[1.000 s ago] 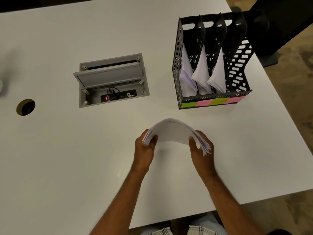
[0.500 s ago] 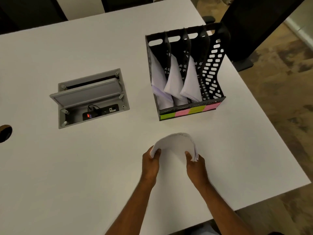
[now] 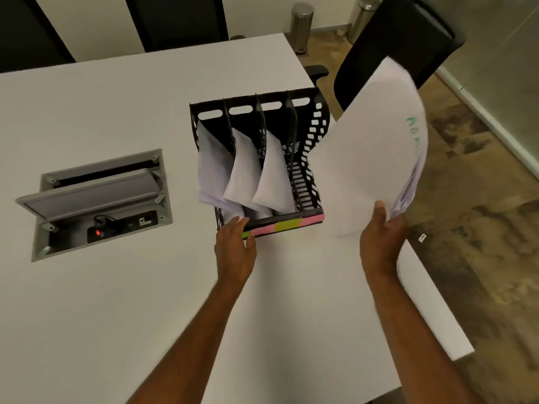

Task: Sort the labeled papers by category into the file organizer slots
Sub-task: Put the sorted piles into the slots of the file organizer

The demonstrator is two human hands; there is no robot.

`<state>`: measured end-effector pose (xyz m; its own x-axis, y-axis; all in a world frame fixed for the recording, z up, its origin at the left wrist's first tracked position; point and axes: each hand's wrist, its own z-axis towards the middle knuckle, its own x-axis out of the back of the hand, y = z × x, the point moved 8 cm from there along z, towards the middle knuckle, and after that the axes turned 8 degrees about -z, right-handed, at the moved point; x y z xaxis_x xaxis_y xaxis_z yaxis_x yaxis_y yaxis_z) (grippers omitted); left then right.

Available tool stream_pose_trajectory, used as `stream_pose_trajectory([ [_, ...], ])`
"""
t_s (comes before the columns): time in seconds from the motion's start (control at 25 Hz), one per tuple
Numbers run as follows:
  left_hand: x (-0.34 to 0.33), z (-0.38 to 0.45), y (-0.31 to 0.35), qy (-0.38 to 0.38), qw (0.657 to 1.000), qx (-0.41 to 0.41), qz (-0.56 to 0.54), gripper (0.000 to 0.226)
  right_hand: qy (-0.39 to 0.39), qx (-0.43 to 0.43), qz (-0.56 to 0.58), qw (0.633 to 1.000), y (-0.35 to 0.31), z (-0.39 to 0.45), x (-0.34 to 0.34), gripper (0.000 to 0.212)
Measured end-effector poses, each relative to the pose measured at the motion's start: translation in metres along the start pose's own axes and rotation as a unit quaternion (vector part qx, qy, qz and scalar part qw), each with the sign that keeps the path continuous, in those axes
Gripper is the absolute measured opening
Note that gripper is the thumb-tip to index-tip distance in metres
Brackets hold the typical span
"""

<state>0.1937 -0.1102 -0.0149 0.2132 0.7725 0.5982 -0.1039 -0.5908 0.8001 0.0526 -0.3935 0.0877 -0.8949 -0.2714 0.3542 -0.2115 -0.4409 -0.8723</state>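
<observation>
Right now the right hand (image 3: pixel 382 228) grips the paper stack (image 3: pixel 370 158) by its near edge, held up past the tabletop (image 3: pixel 116 301) right edge. Left hand (image 3: pixel 234 243) grips the file organizer (image 3: pixel 309 135) front lip at its left corner. Three slots hold papers; the rightmost is free. Chair (image 3: pixel 399 39) stands behind.
</observation>
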Motion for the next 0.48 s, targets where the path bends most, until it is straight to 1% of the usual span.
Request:
stream_pose_trajectory([
  [0.04,-0.003,0.002,-0.001,-0.013,0.999,-0.005,0.041,0.049,0.007,0.005,0.005,1.0,0.0,0.015,-0.01,0.047],
  [0.12,-0.01,0.002,-0.009,-0.048,0.994,-0.005,0.102,0.057,0.016,0.005,-0.011,1.0,0.001,0.031,-0.03,0.043],
  [0.2,-0.015,-0.001,-0.017,-0.07,0.987,-0.004,0.141,0.062,0.009,0.002,-0.017,1.0,0.005,0.039,-0.055,0.041],
  [0.32,-0.019,-0.003,-0.024,-0.069,0.985,-0.002,0.158,0.065,-0.076,-0.022,-0.047,0.996,0.022,0.039,-0.107,0.038],
  [0.4,-0.02,-0.003,-0.025,-0.068,0.985,0.002,0.159,0.064,-0.143,-0.031,-0.102,0.984,0.041,0.032,-0.136,0.042],
  [0.48,-0.018,-0.001,-0.025,-0.065,0.985,-0.003,0.161,0.063,-0.204,-0.041,-0.127,0.97,0.059,0.023,-0.157,0.042],
])
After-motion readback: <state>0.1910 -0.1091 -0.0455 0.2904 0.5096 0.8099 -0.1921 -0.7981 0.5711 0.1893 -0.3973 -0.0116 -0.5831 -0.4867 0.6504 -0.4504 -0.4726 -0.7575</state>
